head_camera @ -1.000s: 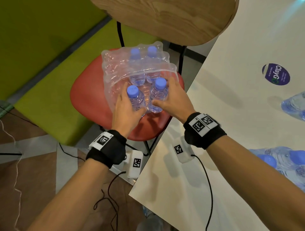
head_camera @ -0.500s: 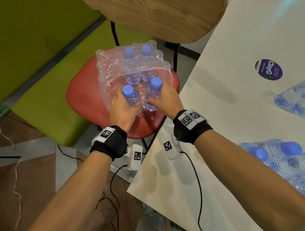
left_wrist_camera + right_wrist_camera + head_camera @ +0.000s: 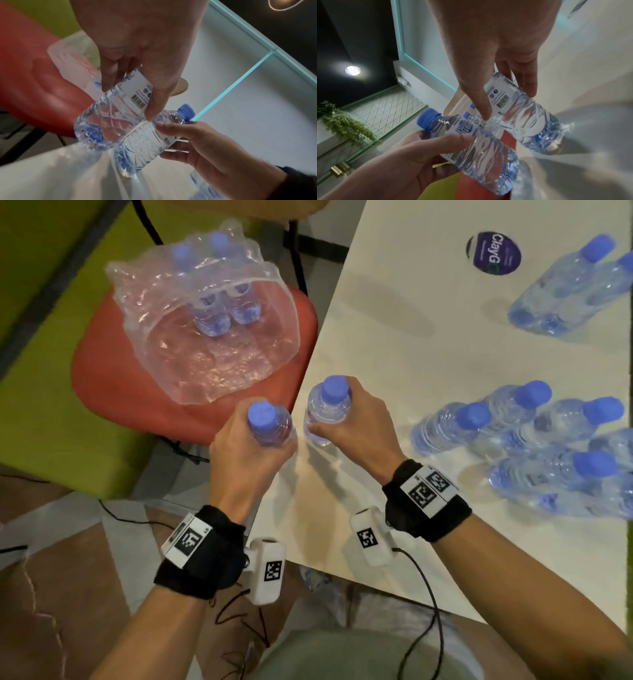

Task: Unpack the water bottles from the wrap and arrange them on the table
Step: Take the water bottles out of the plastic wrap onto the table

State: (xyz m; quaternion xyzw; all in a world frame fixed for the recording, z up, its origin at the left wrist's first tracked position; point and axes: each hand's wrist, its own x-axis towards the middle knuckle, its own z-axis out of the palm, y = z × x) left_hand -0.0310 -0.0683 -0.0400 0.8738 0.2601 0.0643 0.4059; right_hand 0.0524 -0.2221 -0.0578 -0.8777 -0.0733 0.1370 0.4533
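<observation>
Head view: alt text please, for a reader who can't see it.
Each hand, left hand and right hand, holds one blue-capped water bottle upright at the white table edge. Two bottles remain in the torn wrap on a red chair.

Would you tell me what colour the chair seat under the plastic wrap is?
Red; the chair seat under the plastic wrap shows best in the head view.
</observation>
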